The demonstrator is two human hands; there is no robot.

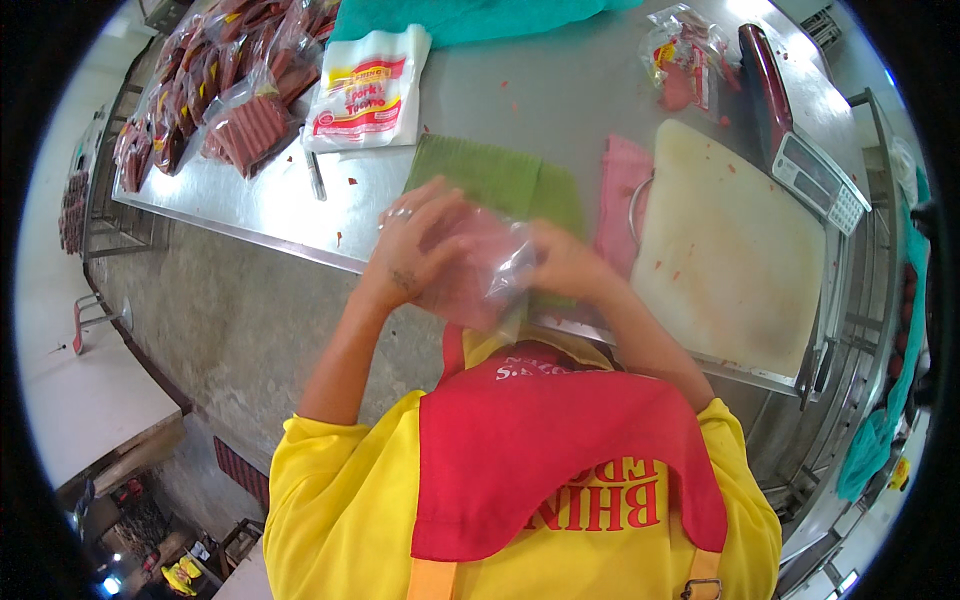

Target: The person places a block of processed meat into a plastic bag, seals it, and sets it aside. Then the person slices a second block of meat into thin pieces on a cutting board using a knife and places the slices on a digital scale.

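Above the table's near edge I hold a clear plastic bag of pink meat (470, 270), slightly blurred by motion. My left hand (408, 248), with a ring on one finger, is closed round the bag's left side. At the opposite side my right hand (566, 262) grips the plastic, its fingertips partly hidden. Beneath and beyond the bag lies a green folded cloth (490, 175). Just right of it is a pink cloth (622, 190), beside a white cutting board (730, 250) with small red scraps on it.
Filled meat packs (245, 130) are heaped at the far left, near a stack of printed plastic bags (365, 95) and a pen-like object (315, 176). A teal cloth (460, 22) lies at the back. A digital scale (815, 175) and another plastic bag (688, 65) are at right.
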